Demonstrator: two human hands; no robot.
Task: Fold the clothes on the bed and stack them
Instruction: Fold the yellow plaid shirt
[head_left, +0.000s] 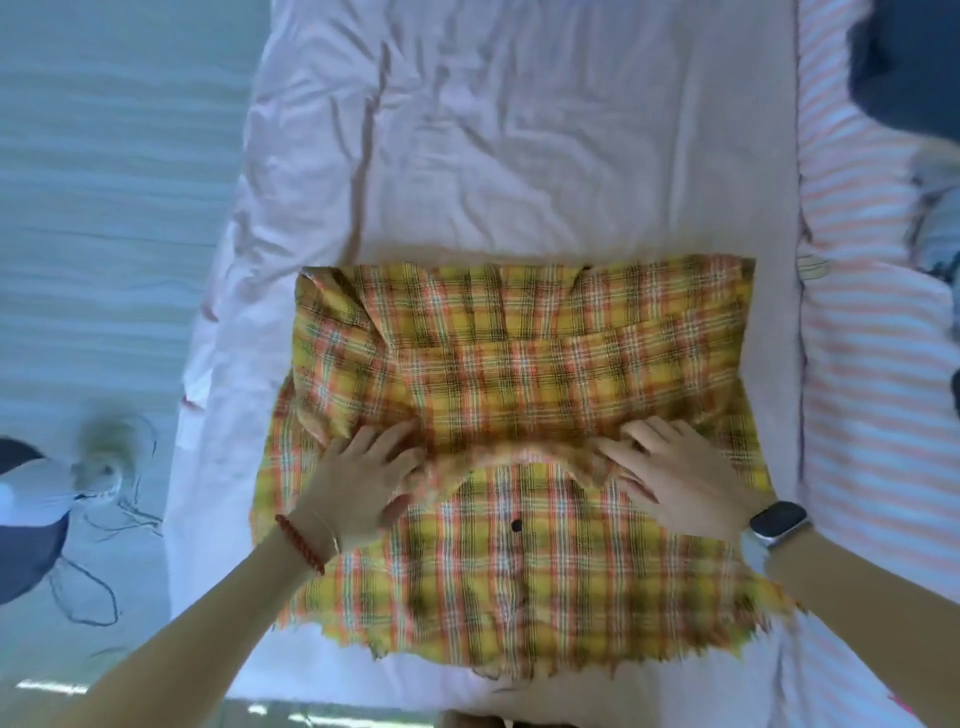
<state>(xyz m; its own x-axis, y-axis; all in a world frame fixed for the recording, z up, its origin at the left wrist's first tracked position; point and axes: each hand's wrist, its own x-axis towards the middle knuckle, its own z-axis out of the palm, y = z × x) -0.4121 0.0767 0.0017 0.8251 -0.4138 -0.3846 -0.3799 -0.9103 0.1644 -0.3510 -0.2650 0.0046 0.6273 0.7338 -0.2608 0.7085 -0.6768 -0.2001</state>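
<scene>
One yellow plaid shirt (519, 415) lay spread on the bed (519, 156), its upper part already folded into a band and its frayed hem nearest the person. Two hands worked it. The left hand (363, 478) lay flat on the cloth with fingers spread and fairly straight, thumb tucked toward the raised ridge of fabric that ran between the two hands; its grip held nothing, only pressed down. The right hand (675, 478) lay likewise flat, fingers extended across the cloth at the other end of that ridge, its grip open and pressing rather than pinching. One dark button (516, 526) showed below the ridge, between the two wrists. One red bead bracelet (298, 543) circled the left wrist, and one smartwatch (779, 522) sat on the right wrist. Outward of the right hand ran one striped blanket (872, 364), with a dark garment (904, 67) beyond it. Outward of the left hand, on the floor (104, 208), lay tangled cables (104, 571).
</scene>
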